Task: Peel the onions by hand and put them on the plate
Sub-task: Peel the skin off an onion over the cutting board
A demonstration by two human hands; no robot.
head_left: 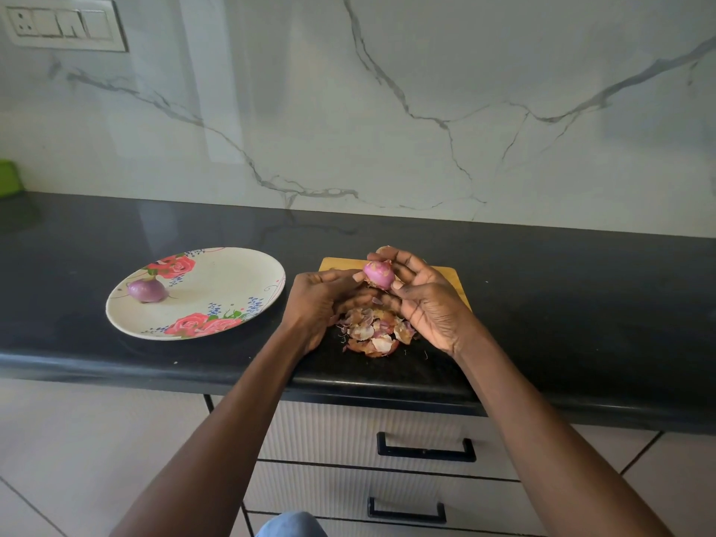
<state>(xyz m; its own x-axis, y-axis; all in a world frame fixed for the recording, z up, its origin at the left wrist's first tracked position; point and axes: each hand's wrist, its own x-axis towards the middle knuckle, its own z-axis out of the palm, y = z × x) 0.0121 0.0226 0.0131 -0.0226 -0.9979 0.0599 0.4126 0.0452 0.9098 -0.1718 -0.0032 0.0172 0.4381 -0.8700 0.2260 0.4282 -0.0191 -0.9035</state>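
**Desk editor:** Above the black desk (542, 288), what does the held onion look like?

**Photographer:** The held onion (379, 274) is glossy pink-purple with tan flecks of skin left on its upper face. The right hand (422, 300) grips it between thumb and curled fingers, over the wooden board (451, 279). The left hand (317, 304) has its fingers curled, fingertips touching the bulb's left side; whether they pinch skin I cannot tell.

**Desk editor:** Which way does it point?

**Photographer:** Its axis appears tilted, one end facing up and toward the wall; the other end is hidden by the fingers.

**Desk editor:** And the rest?

**Photographer:** A peeled onion (148, 290) sits on the left part of the floral plate (232, 281), its tip pointing up and slightly right. Loose peels (372, 332) lie heaped on the desk below the hands, just right of the plate.
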